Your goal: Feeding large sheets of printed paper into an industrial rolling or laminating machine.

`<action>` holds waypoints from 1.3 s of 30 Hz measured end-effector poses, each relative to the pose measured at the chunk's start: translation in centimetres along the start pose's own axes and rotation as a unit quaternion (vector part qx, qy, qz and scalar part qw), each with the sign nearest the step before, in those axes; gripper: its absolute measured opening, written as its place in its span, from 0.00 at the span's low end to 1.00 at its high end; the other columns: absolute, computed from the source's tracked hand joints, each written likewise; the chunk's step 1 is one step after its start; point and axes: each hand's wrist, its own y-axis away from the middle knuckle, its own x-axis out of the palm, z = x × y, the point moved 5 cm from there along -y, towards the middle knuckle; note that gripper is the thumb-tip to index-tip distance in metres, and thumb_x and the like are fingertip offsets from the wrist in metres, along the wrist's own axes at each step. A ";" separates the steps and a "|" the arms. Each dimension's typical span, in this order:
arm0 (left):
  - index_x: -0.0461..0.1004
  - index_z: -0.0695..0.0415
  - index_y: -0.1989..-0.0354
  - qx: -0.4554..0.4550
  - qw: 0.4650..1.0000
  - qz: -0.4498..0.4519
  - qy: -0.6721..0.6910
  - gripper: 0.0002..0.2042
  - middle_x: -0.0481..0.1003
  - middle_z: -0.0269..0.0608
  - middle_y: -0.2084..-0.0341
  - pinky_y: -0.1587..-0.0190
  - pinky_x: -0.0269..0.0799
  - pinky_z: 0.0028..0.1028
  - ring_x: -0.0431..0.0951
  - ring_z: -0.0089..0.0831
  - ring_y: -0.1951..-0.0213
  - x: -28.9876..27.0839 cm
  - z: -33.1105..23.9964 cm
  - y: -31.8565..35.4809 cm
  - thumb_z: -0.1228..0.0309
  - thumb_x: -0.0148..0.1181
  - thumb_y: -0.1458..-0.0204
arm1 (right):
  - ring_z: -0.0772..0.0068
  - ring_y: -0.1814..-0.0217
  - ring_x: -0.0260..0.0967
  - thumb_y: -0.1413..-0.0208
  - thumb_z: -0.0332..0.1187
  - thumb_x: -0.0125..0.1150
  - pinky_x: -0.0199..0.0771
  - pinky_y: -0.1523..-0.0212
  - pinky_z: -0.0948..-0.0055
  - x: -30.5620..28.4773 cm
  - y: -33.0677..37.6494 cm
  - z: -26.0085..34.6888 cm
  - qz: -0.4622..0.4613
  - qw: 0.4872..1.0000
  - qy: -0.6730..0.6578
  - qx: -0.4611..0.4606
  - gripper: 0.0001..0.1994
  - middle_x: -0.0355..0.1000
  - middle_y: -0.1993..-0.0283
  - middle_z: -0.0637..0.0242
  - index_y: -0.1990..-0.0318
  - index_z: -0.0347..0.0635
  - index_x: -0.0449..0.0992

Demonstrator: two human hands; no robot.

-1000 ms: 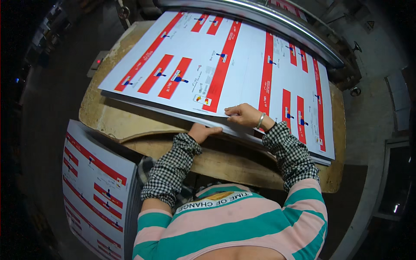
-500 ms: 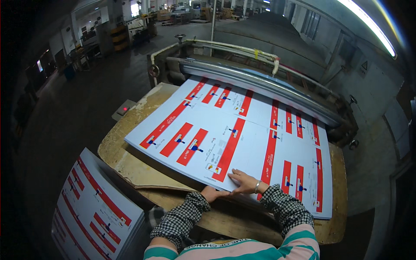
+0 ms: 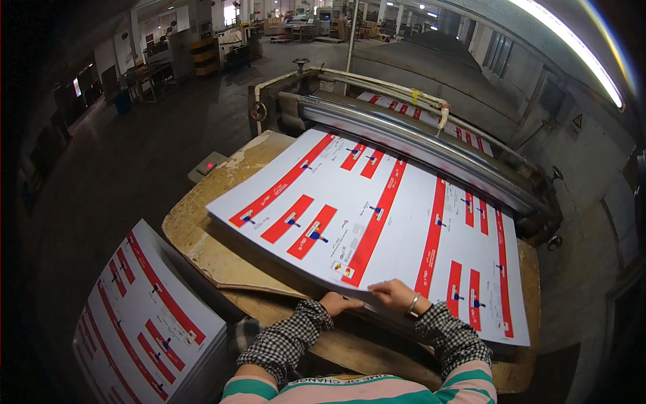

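A stack of large white printed sheets [image 3: 404, 249] with red bars and small blue figures lies before a metal roller [image 3: 417, 148]. At the stack's near edge, my right hand [image 3: 396, 295] pinches the edge of the top sheet between thumb and fingers. Just left of it, my left hand [image 3: 340, 304] touches the same edge from below, fingers stretched toward the right and partly hidden. The far end of the top sheet reaches the roller, and a printed sheet [image 3: 393, 106] shows beyond it.
The sheets rest on a worn wooden board [image 3: 192, 232]. A second stack of printed sheets [image 3: 145, 316] stands lower at the left. A pale pipe [image 3: 363, 79] runs over the machine, handwheels [image 3: 258, 111] flank it, and a red-lit switch [image 3: 210, 166] sits at the board's left.
A printed sheet has come into view beyond the roller, and the top print has shifted toward it. My right hand has drawn back from the sheet's surface to its edge, apart from my left.
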 end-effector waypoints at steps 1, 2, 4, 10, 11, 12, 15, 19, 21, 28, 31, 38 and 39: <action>0.70 0.65 0.63 -0.002 1.000 -0.003 0.001 0.20 0.72 0.45 0.63 0.55 0.63 0.23 0.69 0.28 0.59 -0.1 0.4 0.1 0.62 0.60 0.60 | 0.62 0.63 0.70 0.53 0.28 0.49 0.68 0.61 0.74 0.7 0.0 0.2 0.020 1.000 -0.003 0.016 0.11 0.70 0.63 0.56 0.62 0.36 0.71; 0.70 0.65 0.62 0.042 0.998 0.010 0.046 0.20 0.71 0.44 0.63 0.55 0.62 0.23 0.69 0.28 0.59 0.5 -1.7 0.8 0.63 0.61 0.61 | 0.64 0.64 0.70 0.53 0.29 0.50 0.68 0.61 0.74 0.8 0.2 -0.6 0.010 1.000 -0.005 0.012 0.11 0.71 0.63 0.57 0.62 0.37 0.72; 0.68 0.64 0.59 0.173 0.981 -0.025 0.081 0.22 0.71 0.42 0.62 0.53 0.61 0.25 0.68 0.29 0.58 0.7 -2.8 0.8 0.65 0.63 0.63 | 0.66 0.64 0.70 0.53 0.29 0.50 0.68 0.61 0.74 0.5 -0.6 -2.9 0.017 0.999 -0.029 0.019 0.11 0.71 0.64 0.57 0.62 0.37 0.72; 0.65 0.64 0.57 0.140 0.987 0.019 0.072 0.24 0.70 0.43 0.61 0.51 0.60 0.27 0.67 0.30 0.57 2.1 -2.5 0.8 0.67 0.63 0.63 | 0.57 0.56 0.63 0.58 0.42 0.55 0.63 0.55 0.66 -1.3 -2.0 -6.5 -0.116 0.983 0.043 0.132 0.20 0.68 0.60 0.52 0.63 0.34 0.71; 0.64 0.64 0.56 0.172 0.982 -0.001 0.073 0.24 0.69 0.42 0.60 0.51 0.60 0.27 0.67 0.31 0.57 1.9 -2.4 1.1 0.68 0.63 0.62 | 0.54 0.49 0.59 0.59 0.45 0.57 0.60 0.50 0.64 0.1 -2.1 -5.9 -0.055 0.994 0.059 0.078 0.25 0.64 0.54 0.48 0.58 0.33 0.68; 0.63 0.63 0.55 0.170 0.983 0.016 0.073 0.24 0.69 0.42 0.59 0.51 0.60 0.27 0.67 0.31 0.57 2.1 -2.2 1.0 0.69 0.63 0.62 | 0.50 0.42 0.48 0.63 0.49 0.60 0.51 0.44 0.63 2.0 -2.1 -5.4 -0.001 0.992 0.124 0.013 0.34 0.53 0.46 0.41 0.53 0.31 0.62; 0.64 0.62 0.55 0.150 0.982 0.024 0.109 0.24 0.69 0.42 0.60 0.51 0.60 0.27 0.67 0.30 0.57 1.6 -2.3 0.7 0.70 0.62 0.63 | 0.46 0.39 0.42 0.68 0.53 0.62 0.46 0.42 0.66 2.8 -0.7 -2.8 0.028 0.981 0.188 0.025 0.42 0.44 0.44 0.35 0.49 0.31 0.57; 0.65 0.63 0.56 0.137 0.983 0.039 0.111 0.23 0.69 0.42 0.60 0.52 0.61 0.26 0.68 0.29 0.58 1.7 -3.5 0.2 0.69 0.62 0.62 | 0.50 0.43 0.52 0.64 0.48 0.60 0.54 0.46 0.68 -0.1 -1.4 -2.6 0.037 0.989 0.144 -0.014 0.34 0.54 0.48 0.39 0.52 0.32 0.62; 0.67 0.64 0.59 0.131 0.990 0.006 0.049 0.21 0.71 0.42 0.62 0.55 0.62 0.25 0.69 0.29 0.59 1.6 -3.4 0.1 0.68 0.61 0.62 | 0.58 0.60 0.68 0.59 0.38 0.53 0.67 0.60 0.70 -1.7 -1.1 -2.0 0.062 0.997 -0.030 0.034 0.17 0.68 0.64 0.47 0.62 0.36 0.71; 0.70 0.60 0.60 -0.024 0.987 0.016 -0.158 0.19 0.72 0.42 0.63 0.56 0.64 0.25 0.70 0.30 0.60 0.9 -3.2 1.1 0.62 0.58 0.60 | 0.56 0.69 0.69 0.55 0.32 0.48 0.68 0.67 0.69 -5.0 0.7 2.3 -0.070 0.996 0.006 -0.054 0.11 0.70 0.69 0.53 0.66 0.38 0.72; 0.70 0.62 0.60 0.013 0.992 0.017 -0.122 0.20 0.71 0.43 0.63 0.56 0.63 0.24 0.69 0.30 0.60 0.9 -1.7 -0.1 0.62 0.59 0.60 | 0.59 0.61 0.68 0.56 0.30 0.51 0.68 0.60 0.73 -1.4 0.6 -0.6 -0.019 1.000 -0.023 0.001 0.11 0.68 0.59 0.54 0.64 0.36 0.72; 0.69 0.65 0.62 0.038 0.999 0.003 0.020 0.22 0.71 0.44 0.63 0.55 0.62 0.25 0.69 0.32 0.60 1.1 -1.3 -1.1 0.61 0.62 0.62 | 0.64 0.61 0.69 0.58 0.33 0.54 0.68 0.59 0.74 -0.7 -1.2 -3.9 0.058 0.996 -0.011 0.067 0.12 0.69 0.61 0.55 0.65 0.38 0.73; 0.68 0.65 0.61 0.087 0.994 0.015 0.069 0.23 0.71 0.44 0.63 0.54 0.61 0.25 0.69 0.31 0.60 1.1 -2.9 -0.8 0.61 0.62 0.62 | 0.65 0.62 0.70 0.59 0.34 0.55 0.68 0.59 0.75 -2.1 -2.1 -4.0 0.054 0.991 -0.013 0.119 0.13 0.71 0.65 0.58 0.64 0.38 0.72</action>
